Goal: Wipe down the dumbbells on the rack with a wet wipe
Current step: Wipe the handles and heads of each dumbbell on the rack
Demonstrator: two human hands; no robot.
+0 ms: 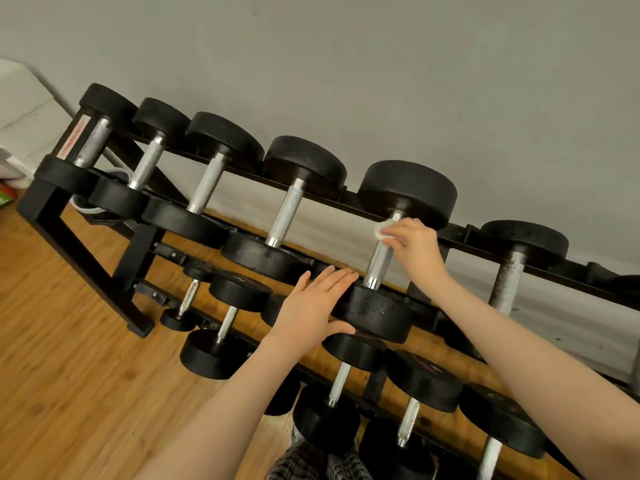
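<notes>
A black steel two-tier rack (138, 252) is seen standing on a brown wood-plank floor (65, 368), close against a plain grey wall (346, 64). Its upper tier is filled by a row of black round-headed dumbbells with knurled silver handles, set side by side with narrow gaps between their heads; smaller ones are held on the lower tier.

The dumbbell being wiped (379, 252) lies fifth from the left on the upper tier. A small crumpled white wet wipe (383, 229) is pinched in the curled fingers of the right hand (414, 245) and pressed against the top of the silver handle, just under the far head. The left hand (317, 304) is laid on the near head of the same dumbbell, fingers straight and together, thumb tucked under the head's rim; nothing is clasped in it.

To the right a dumbbell with a rust-speckled handle (507, 284) is placed, well apart from its neighbour, with bare rail between. Open floor is seen to the left of the rack's foot. Checked fabric (304, 462) shows at the bottom edge.
</notes>
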